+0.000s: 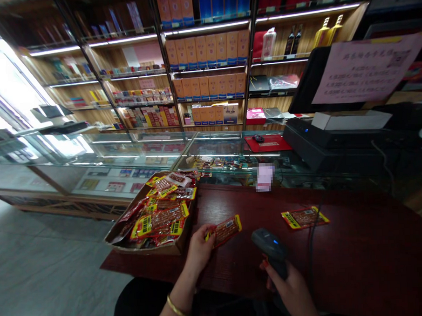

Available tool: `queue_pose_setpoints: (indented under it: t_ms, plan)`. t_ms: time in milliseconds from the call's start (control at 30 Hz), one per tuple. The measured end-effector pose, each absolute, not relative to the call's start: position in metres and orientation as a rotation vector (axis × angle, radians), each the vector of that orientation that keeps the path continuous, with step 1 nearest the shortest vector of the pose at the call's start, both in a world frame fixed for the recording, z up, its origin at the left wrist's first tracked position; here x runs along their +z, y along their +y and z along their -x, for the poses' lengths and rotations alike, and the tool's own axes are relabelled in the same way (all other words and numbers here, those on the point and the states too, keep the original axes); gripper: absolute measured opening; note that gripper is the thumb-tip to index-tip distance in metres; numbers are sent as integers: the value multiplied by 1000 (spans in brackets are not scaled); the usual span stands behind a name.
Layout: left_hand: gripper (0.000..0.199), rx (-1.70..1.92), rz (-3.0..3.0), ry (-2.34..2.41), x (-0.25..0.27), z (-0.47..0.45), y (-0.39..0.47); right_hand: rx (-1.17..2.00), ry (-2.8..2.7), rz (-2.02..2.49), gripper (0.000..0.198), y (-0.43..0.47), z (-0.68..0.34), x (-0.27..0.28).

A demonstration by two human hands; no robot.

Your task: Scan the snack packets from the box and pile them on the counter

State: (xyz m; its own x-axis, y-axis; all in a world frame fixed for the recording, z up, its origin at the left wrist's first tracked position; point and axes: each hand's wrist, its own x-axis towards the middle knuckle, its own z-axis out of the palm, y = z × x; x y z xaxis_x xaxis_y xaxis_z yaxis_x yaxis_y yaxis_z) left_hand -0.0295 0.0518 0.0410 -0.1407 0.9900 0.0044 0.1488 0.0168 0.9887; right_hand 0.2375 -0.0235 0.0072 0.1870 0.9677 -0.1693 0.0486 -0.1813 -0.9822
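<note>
My left hand (201,248) pinches one end of a snack packet (227,231) with yellow ends and a clear window over brown sticks. A barcode label faces up on it. In my right hand (289,285) is a dark barcode scanner (271,246), its head tilted toward the packet and a small blue light lit on top. The two do not touch. Farther right, a similar snack packet (305,217) lies flat on the dark red table (234,201), with the scanner's cable across it. Left of my left hand, a cardboard box (180,247) is heaped with more such packets.
A glass display counter (155,153) runs behind the table. At the right stand a monitor (308,79) with a paper sheet on it and a black cash drawer unit (322,148). A mouse (258,138) rests on a red mat (271,143). Lit shelves (207,69) hold boxes and bottles.
</note>
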Motion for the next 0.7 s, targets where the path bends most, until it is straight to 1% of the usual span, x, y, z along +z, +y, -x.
queue_pose_setpoints:
  t_ms: [267,600,700]
  plan:
    - [20,1257,-1170,1401,46,33,48,1045,-1217,1586,58,-40,-225,16]
    - [23,1246,-1255,1466,40,36,47,1054,-1306,1612,66,-43,-220,17]
    - [23,1234,-1289,1462,39,37,48,1037,-1302,1620,62,-44,-223,16]
